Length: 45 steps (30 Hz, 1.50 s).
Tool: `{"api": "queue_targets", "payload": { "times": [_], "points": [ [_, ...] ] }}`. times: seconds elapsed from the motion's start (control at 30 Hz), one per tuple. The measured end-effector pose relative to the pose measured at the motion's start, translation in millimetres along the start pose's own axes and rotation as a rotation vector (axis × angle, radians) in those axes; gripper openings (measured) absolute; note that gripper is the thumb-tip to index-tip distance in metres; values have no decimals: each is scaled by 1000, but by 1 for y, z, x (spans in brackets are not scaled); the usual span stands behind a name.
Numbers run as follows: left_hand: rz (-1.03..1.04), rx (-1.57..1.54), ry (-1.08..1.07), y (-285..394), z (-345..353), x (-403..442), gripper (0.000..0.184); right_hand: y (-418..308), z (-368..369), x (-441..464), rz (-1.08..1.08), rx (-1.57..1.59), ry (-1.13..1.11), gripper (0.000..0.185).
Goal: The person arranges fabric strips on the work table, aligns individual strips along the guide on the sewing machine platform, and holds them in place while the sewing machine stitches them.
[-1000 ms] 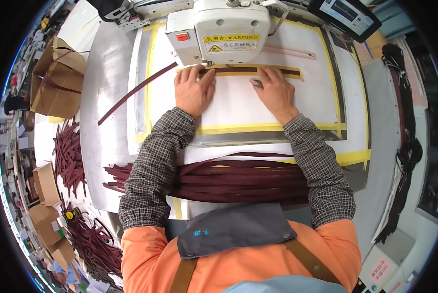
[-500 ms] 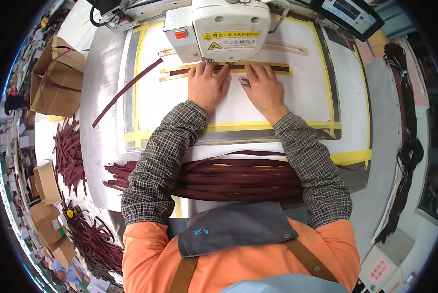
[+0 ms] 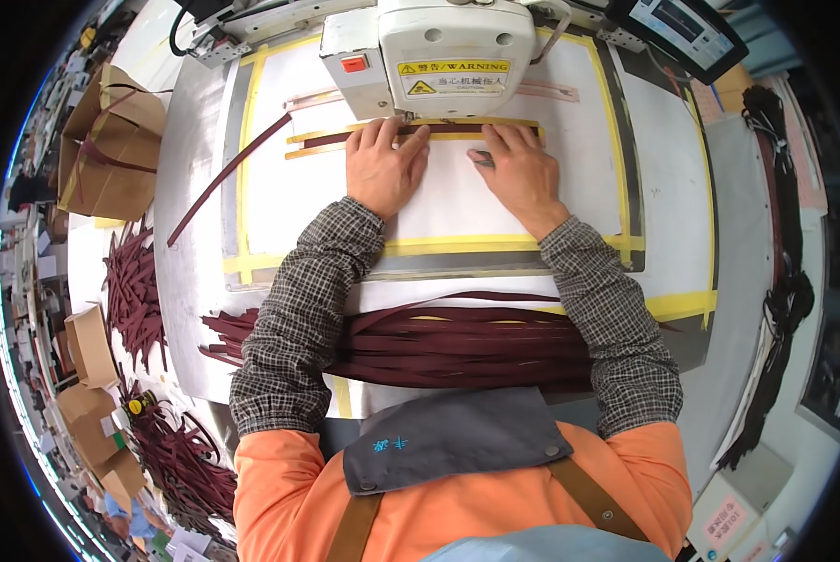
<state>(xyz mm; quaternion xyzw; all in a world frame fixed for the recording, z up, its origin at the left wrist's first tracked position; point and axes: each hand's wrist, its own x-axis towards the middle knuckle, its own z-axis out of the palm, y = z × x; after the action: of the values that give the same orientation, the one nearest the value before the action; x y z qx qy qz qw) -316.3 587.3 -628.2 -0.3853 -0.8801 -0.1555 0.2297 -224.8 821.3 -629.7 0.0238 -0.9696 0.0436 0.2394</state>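
The grey worktable (image 3: 191,290) carries a white panel (image 3: 289,201) bordered by yellow tape (image 3: 476,245). Near side: bundle of maroon strips (image 3: 457,351). Far centre: flat maroon strip (image 3: 326,140). Far left: slanted maroon strip (image 3: 228,182).

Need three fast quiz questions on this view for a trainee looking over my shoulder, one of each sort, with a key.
1. True or false: the left hand and the right hand are both nearer the machine head than the bundle of maroon strips is.

2. What colour is the square button left of the warning label?
A. Green
B. Red
C. Blue

3. Which hand has a small dark object by its thumb?

Key:
1. True.
2. B.
3. The right hand.
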Motion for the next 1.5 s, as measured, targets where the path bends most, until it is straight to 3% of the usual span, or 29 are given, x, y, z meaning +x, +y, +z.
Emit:
{"api": "queue_targets", "payload": {
  "times": [0.23, 0.77, 0.97, 1.5],
  "points": [
    [-4, 35, -106, -13, -12, 0, 38, 1, -4, -2, 3, 16, 29, 42],
    [28, -55, 28, 7, 5, 9, 36, -30, 5, 12, -30, 69, -11, 51],
    [13, -34, -23, 2, 1, 8, 36, -10, 0, 1, -76, 69, 28, 49],
    [48, -59, -2, -9, -1, 0, 41, -43, 9, 13, -147, 12, -2, 37]
  ]
}}
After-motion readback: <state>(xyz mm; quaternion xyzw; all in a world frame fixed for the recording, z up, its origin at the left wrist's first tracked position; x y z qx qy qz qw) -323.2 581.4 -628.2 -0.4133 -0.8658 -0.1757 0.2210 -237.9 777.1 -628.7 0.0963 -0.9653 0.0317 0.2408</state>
